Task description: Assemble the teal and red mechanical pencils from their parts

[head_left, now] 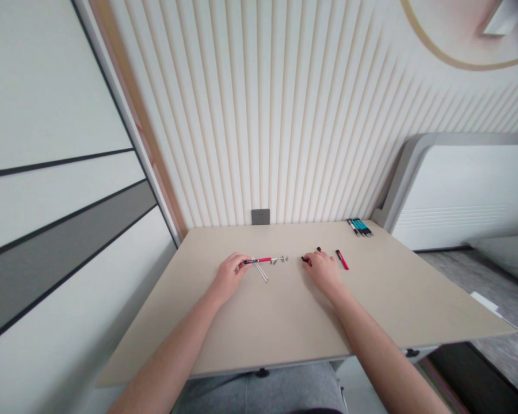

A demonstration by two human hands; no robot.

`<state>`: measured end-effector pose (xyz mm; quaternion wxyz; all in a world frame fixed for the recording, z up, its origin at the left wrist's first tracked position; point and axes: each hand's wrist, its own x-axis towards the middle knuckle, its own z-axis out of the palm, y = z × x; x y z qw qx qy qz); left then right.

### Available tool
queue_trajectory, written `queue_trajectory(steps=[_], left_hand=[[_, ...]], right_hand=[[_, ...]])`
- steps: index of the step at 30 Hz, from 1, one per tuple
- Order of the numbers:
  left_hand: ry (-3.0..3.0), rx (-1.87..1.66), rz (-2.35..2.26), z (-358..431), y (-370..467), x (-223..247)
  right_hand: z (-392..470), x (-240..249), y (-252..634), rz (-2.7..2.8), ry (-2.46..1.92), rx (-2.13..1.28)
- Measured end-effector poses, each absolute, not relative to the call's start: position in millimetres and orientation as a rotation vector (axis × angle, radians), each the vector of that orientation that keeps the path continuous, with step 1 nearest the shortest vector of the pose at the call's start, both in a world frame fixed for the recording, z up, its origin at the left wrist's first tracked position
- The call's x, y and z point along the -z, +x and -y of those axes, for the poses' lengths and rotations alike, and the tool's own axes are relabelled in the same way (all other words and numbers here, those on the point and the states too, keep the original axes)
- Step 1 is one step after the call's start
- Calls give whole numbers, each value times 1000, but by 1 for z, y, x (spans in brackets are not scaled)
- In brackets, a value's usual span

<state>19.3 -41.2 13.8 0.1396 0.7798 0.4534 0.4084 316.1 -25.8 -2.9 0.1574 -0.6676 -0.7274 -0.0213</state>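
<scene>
Fingers of the left hand (232, 270) clamped on a red-and-black pen (264, 260), left of the small loose parts (282, 259); right hand (323, 269) pinching a black piece (304, 260), right of them. Risk: a nudge from the pen's near end could scatter those parts.

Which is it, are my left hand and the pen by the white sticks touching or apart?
Touching. The head view shows your left hand pinching the black end of the pen, whose red part sticks out rightward.

wall (276, 115): white, vertically ribbed | outlet (261, 217): dark grey | table (285, 328): pale beige | headboard (466, 184): white, grey-edged, right
</scene>
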Motion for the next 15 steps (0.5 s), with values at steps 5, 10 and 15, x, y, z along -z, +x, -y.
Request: queue_trajectory(steps=[5,10,15], left_hand=[[2265,-1182,-1307,40,18,-12],[2271,-1190,-1318,40,19,-14],[2273,-1187,-1306,41,19,-14]], right_hand=[[26,2,314,2089,-1952,16],[28,-1,312,2118,-1929,-26],[30,-5,310,2131,-1953,-21]])
